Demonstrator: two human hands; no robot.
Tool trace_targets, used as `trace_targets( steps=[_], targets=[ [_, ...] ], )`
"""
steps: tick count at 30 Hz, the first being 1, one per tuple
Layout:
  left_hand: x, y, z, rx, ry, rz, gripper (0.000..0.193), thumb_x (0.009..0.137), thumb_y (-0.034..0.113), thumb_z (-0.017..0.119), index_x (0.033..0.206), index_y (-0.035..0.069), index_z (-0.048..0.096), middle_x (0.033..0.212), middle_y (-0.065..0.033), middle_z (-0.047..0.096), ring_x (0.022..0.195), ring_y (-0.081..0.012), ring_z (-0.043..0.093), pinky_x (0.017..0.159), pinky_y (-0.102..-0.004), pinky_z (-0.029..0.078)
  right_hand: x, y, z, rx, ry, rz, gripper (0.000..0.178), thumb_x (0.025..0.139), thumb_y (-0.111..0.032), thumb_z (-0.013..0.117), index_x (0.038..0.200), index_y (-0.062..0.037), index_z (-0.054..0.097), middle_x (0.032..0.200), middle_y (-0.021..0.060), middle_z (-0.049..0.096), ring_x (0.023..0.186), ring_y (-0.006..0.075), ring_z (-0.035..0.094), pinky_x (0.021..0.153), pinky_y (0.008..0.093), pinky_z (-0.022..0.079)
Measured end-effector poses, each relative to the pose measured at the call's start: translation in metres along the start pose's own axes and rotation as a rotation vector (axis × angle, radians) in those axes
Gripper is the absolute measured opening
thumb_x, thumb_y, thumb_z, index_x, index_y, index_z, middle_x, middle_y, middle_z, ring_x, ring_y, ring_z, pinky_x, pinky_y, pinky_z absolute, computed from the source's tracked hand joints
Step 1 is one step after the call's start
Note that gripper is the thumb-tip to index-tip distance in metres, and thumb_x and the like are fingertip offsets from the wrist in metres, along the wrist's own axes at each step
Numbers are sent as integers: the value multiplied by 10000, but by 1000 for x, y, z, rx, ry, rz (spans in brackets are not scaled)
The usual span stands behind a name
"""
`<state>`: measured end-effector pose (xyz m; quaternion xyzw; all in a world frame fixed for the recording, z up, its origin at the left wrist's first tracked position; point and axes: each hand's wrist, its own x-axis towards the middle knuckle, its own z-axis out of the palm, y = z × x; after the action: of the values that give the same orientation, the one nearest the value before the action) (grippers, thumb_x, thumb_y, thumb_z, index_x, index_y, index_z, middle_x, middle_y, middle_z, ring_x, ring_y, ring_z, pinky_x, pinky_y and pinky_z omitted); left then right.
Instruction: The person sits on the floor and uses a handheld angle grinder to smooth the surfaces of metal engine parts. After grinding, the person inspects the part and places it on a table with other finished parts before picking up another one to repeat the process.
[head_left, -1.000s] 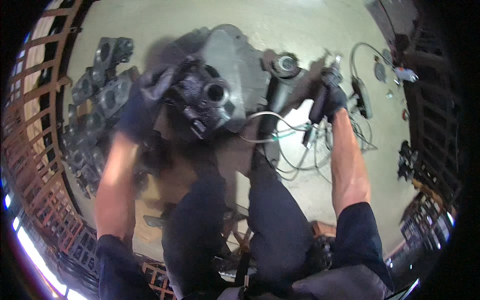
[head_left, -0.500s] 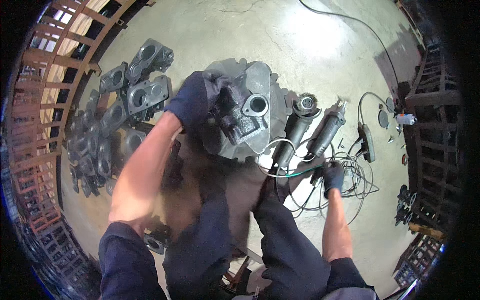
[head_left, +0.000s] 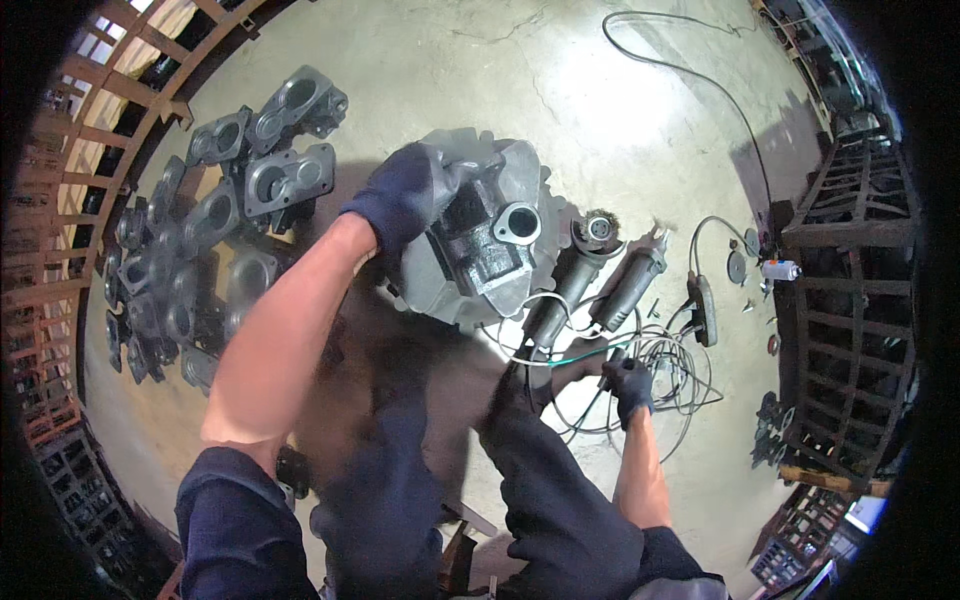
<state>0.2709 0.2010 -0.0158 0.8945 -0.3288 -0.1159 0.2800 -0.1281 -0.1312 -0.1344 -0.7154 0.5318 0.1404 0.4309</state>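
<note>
My left hand (head_left: 402, 198), in a dark glove, is closed around the upper left of a dark metal casting (head_left: 490, 255). The casting has an oval flange with a round port and rests against a larger grey casting (head_left: 415, 285). Low on the right, my gloved right hand (head_left: 628, 385) is closed among cables, beside a small dark object that I cannot make out. Beyond that hand lie an angle grinder (head_left: 560, 305) with a round wire brush (head_left: 600, 228) and a second slim dark power tool (head_left: 630, 288).
Coiled cables (head_left: 675, 375) and a black power strip (head_left: 703, 310) lie right of my right hand. Several flanged castings (head_left: 205, 225) crowd the floor at left. Round discs (head_left: 737, 266) and a spray can (head_left: 780, 270) sit before the right rack (head_left: 840, 330); another rack (head_left: 60, 250) borders the left.
The view has shifted, so floor parts, tools and cables appear farther left. My left hand keeps its hold on the casting. My right hand stays closed by the cables, appearing lower and farther left.
</note>
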Motion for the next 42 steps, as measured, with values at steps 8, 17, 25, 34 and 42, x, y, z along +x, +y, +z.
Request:
trace_targets(
  steps=[8, 17, 25, 34, 42],
  targets=[
    [-6, 18, -12, -140, 11, -83, 277, 955, 194, 540, 1068, -11, 689, 957, -281, 660, 834, -391, 694, 719, -433, 515, -112, -174, -30, 520, -223, -609, 584, 870, -558, 679, 1006, 4, 599, 907, 83, 641, 835, 167, 612, 792, 322, 497],
    [-5, 28, -18, -122, -76, -235, 294, 974, 227, 523, 1064, -2, 684, 971, -284, 658, 878, -414, 674, 753, -430, 515, -131, -316, 15, 324, -161, -829, 437, 786, -101, 810, 1170, 20, 640, 1030, 83, 725, 929, 147, 675, 858, 298, 555],
    [-5, 25, -14, -129, -77, -169, 308, 982, 248, 514, 1095, 17, 684, 990, -266, 672, 918, -418, 659, 800, -431, 521, -114, -316, 43, 169, -200, -959, 449, 802, -135, 802, 1206, -23, 642, 1078, 95, 726, 977, 167, 684, 881, 314, 551],
    [-7, 24, -10, -198, 55, -80, 317, 939, 279, 538, 1024, 25, 709, 880, -230, 692, 823, -378, 691, 766, -450, 527, -123, -330, 38, -131, -129, -1156, 428, 810, -211, 791, 1177, -27, 671, 1044, 173, 729, 970, 250, 715, 861, 352, 556],
    [-7, 34, -19, -182, -5, -128, 295, 973, 201, 508, 1097, -12, 671, 993, -278, 666, 970, -413, 669, 823, -433, 512, -134, -350, 21, -91, -215, -1220, 249, 869, -178, 729, 1088, -59, 730, 1009, 148, 732, 943, 271, 687, 856, 372, 539]
  ],
)
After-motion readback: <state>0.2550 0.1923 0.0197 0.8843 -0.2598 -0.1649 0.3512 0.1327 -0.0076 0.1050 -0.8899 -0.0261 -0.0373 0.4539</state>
